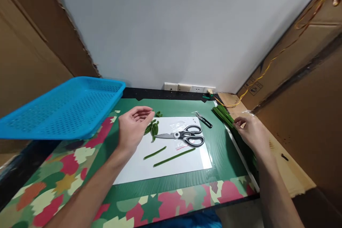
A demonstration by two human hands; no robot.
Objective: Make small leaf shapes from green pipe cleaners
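Observation:
My left hand (135, 124) is raised over the left part of a white sheet (130, 167), thumb and fingertips brought together; whether anything small is between them I cannot make out. Just beyond its fingertips lie bent green pipe cleaner loops (154, 129), with another small green piece (159, 114) behind. On the right, my right hand (247, 128) pinches at a bundle of long green pipe cleaners (223, 114), partly covering it. Scissors (177, 135) with grey and black handles lie on the sheet. Nearer me are a short green pipe cleaner (155, 153) and a longer one (174, 157).
A blue perforated basket (66, 110) stands at the left. Small black-handled snips (204, 120) lie behind the scissors, near clear plastic film (179, 126). Cardboard walls flank the green mat (221, 149). A yellow cable (242, 96) runs from the socket strip (184, 88) up the right side.

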